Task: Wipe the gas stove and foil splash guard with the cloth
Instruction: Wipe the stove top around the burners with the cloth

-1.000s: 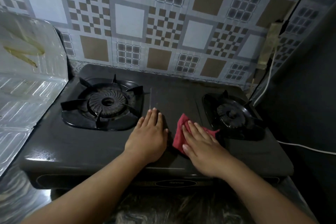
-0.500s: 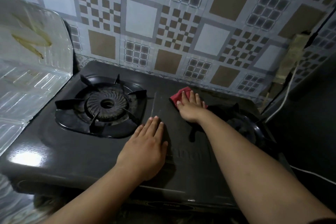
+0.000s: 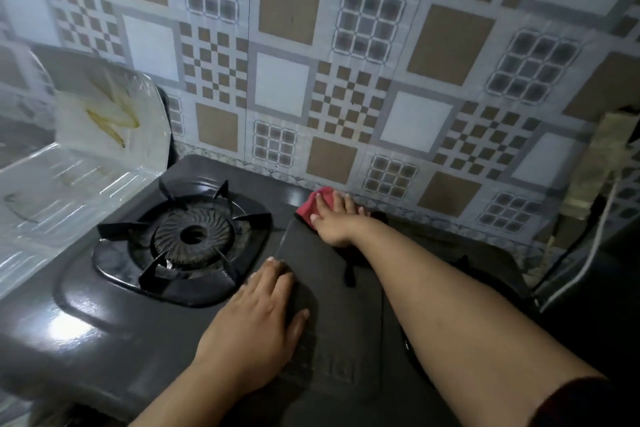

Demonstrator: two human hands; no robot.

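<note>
right hand (image 3: 332, 224) flat, pressing cloth (image 3: 313, 205) at stove (image 3: 346, 322) back | left hand (image 3: 256, 326) flat on stove, holds nothing | risk: cloth snags burner (image 3: 187, 239), guard (image 3: 69, 184) unwiped

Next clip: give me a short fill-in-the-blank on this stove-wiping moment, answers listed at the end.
1. The right hand presses a cloth whose colour is ____.
2. The cloth lies at the stove's ____ edge, by the tiled wall.
3. The left hand rests flat beside the ____.
4. The foil splash guard stands on the stove's ____ side.

Missing words: red; back; burner; left
</note>
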